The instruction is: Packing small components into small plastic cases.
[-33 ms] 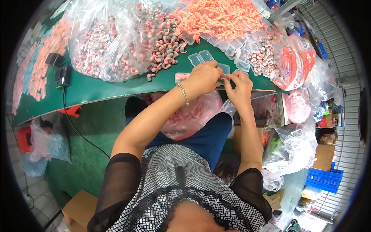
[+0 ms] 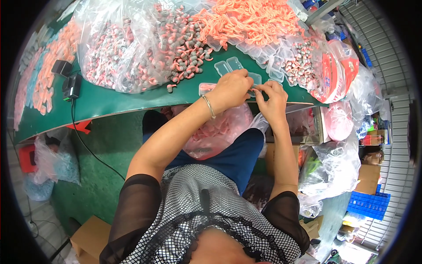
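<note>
My left hand [image 2: 233, 89], a metal bangle on its wrist, is closed over an open clear plastic case at the table's front edge. My right hand [image 2: 273, 97] meets it there with thumb and fingers pinched. Between the fingertips of both hands is something small and pinkish, mostly hidden. The clear case [image 2: 223, 67] has its lids tipped back on the far side. Pink pieces [image 2: 206, 87] lie in its left compartment; my left hand covers much of the rest.
Beyond lie a large clear bag [image 2: 118, 53] of small grey-and-pink curved pieces, a loose pile of them [image 2: 187, 55], and orange cords [image 2: 250, 22]. More clear cases [image 2: 276, 66] and small red-and-white pieces [image 2: 301, 64] sit right. A pink bag [image 2: 215, 136] is below the table edge.
</note>
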The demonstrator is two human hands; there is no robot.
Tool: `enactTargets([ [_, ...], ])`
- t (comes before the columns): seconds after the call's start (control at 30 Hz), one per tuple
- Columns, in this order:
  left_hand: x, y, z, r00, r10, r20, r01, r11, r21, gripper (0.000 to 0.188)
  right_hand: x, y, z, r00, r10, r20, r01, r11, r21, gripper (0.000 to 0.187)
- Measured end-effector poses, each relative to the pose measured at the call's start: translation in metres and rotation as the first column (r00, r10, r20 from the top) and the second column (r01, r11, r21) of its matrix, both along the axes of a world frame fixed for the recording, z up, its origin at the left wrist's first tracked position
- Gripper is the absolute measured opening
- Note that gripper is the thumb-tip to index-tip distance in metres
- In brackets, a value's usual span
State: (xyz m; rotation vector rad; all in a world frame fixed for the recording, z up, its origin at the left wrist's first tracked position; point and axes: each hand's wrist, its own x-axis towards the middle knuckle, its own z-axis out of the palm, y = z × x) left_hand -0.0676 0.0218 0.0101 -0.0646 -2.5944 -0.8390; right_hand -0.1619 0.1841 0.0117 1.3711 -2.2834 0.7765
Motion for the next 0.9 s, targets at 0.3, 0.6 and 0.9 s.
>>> enactTargets([
  [0.3, 0.000, 0.000, 0.005, 0.999, -0.008, 0.037, 0.008, 1.000, -0.010, 0.026, -0.036, -0.016, 0.031, 0.966, 0.039, 0.255, -0.043, 0.999, 0.010, 0.016],
  [0.6, 0.001, -0.001, 0.002, 0.999, 0.024, 0.025, -0.023, 0.999, -0.028, 0.032, -0.088, -0.105, 0.036, 0.905, -0.012, -0.426, 0.043, 0.997, 0.065, 0.018],
  [0.9, 0.002, -0.001, 0.002, 0.999, 0.039, 0.024, -0.039, 0.999, -0.018, 0.029, -0.099, -0.087, 0.032, 0.902, 0.047, -0.429, -0.014, 0.997, 0.078, 0.015],
])
